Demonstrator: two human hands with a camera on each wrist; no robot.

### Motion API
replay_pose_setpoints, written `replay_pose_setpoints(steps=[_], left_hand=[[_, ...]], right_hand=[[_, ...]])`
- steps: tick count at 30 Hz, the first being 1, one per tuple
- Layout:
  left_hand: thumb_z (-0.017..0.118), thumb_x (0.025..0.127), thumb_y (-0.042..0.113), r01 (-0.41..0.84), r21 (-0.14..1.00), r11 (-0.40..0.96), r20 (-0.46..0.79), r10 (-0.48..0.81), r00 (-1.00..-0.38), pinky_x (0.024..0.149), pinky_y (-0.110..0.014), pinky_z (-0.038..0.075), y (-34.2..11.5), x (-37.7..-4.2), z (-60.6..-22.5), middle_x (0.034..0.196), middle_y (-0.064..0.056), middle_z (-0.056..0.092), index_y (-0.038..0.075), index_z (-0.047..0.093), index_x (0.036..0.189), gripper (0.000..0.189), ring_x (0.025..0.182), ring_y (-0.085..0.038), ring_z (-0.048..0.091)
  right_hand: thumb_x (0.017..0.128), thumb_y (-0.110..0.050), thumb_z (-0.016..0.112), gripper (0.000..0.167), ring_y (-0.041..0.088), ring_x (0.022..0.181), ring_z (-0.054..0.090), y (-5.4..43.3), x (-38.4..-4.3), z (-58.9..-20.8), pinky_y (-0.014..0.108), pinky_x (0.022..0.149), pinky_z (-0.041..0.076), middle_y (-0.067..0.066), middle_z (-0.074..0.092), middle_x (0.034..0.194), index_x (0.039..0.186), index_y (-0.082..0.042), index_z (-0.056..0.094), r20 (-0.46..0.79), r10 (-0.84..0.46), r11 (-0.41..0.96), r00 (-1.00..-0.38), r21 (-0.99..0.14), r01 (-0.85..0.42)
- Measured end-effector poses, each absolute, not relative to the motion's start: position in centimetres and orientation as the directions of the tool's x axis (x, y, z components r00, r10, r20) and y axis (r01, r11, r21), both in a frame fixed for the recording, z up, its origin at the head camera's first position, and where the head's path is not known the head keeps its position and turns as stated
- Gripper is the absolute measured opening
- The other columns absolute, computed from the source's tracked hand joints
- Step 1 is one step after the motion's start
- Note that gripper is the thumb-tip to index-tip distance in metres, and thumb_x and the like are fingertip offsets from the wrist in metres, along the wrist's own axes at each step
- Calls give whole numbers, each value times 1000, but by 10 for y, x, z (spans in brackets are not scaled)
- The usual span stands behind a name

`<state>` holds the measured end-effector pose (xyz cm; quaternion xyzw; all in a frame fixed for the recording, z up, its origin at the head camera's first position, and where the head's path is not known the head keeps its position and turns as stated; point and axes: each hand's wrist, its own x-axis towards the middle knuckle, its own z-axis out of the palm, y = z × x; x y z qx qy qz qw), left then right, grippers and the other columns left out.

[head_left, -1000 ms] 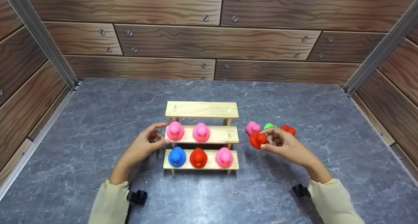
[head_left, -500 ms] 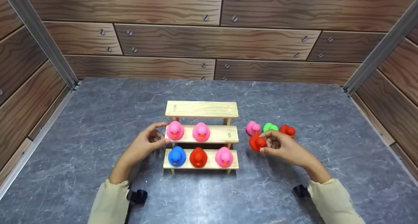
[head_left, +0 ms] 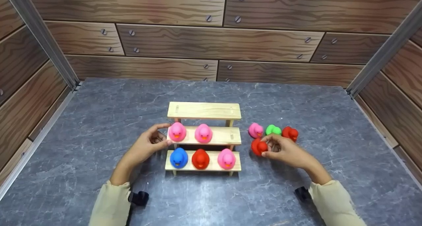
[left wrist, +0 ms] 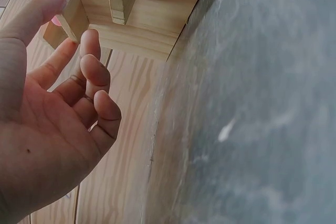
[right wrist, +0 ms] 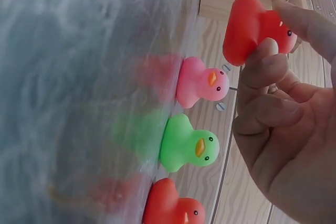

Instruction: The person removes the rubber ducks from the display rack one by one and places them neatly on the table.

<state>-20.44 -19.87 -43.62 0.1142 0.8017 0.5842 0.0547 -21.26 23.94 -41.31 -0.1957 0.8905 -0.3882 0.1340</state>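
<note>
My right hand (head_left: pixel 285 150) pinches a red rubber duck (head_left: pixel 258 147) between thumb and fingers, to the right of the stand. In the right wrist view that red duck (right wrist: pixel 245 30) is held off the tabletop. My left hand (head_left: pixel 145 145) grips the left end of the three-tier wooden stand (head_left: pixel 224 136) at its middle step, thumb at the front edge and index finger at the back. Two pink ducks (head_left: pixel 203 133) sit on that step, at left and centre. On the bottom step stand a blue duck (head_left: pixel 179 158), a red duck (head_left: pixel 200 159) and a pink duck (head_left: pixel 226 158).
Behind my right hand, a pink duck (head_left: pixel 256 130), a green duck (head_left: pixel 273 129) and another red duck (head_left: pixel 290 133) stand in a row on the grey marbled table (head_left: pixel 99 127). The stand's top step (head_left: pixel 204 110) is bare. Wood-patterned walls (head_left: pixel 217 43) enclose the table.
The red duck in my right hand has turned and shifted slightly toward me, showing more of the green duck behind. My left hand stays at the stand.
</note>
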Motion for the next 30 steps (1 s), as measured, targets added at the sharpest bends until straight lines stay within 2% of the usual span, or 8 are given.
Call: replay_pose_setpoints(steps=[20, 30], left_hand=[[71, 87, 13, 116, 951, 288, 42, 250, -967, 67, -21, 42, -199, -204, -437, 82, -1, 57, 4, 49, 136, 55, 72, -9, 51], [71, 86, 14, 108, 950, 294, 35, 245, -969, 67, -21, 42, -199, -205, -437, 83, -2, 58, 5, 50, 136, 55, 72, -10, 51]], right_hand=[[85, -19, 73, 36, 8, 69, 49, 240, -220, -422, 20, 60, 42, 4, 57, 83, 111, 0, 58, -89, -449, 703, -889, -649, -290], [85, -17, 72, 35, 12, 70, 50, 240, -224, -422, 21, 60, 43, 5, 57, 85, 112, 0, 58, -123, -432, 726, -893, -636, -263]])
